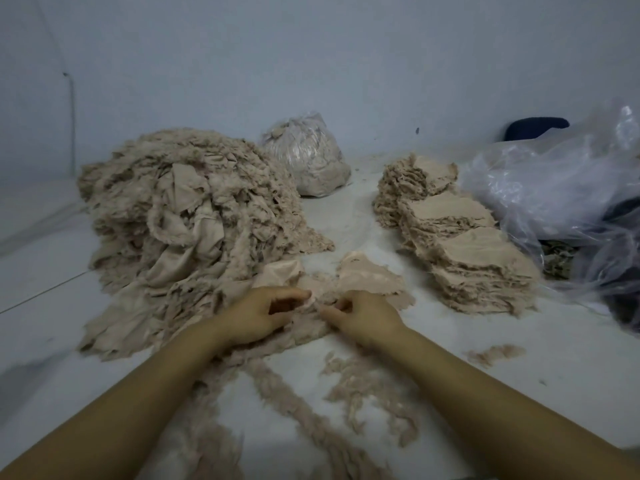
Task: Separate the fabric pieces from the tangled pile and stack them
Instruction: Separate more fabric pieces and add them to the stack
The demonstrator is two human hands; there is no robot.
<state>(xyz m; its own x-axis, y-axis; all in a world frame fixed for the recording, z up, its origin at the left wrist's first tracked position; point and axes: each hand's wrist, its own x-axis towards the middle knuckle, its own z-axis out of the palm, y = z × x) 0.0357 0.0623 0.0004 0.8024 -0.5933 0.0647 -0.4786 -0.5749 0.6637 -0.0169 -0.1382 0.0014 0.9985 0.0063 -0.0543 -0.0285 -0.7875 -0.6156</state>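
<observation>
Here, both hands (304, 317) on fabric edge (318, 299).

Bare floor (349, 216) lane between tangled pile (187, 209), stacks (460, 244)

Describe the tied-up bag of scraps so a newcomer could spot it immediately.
Start at the big tangled pile of beige fabric on the left. Look just behind its right shoulder, against the pale wall: the small clear plastic bag sits there. Unlike the loose crumpled plastic on the far right, it is bulging, rounded and packed with beige scraps.
</observation>
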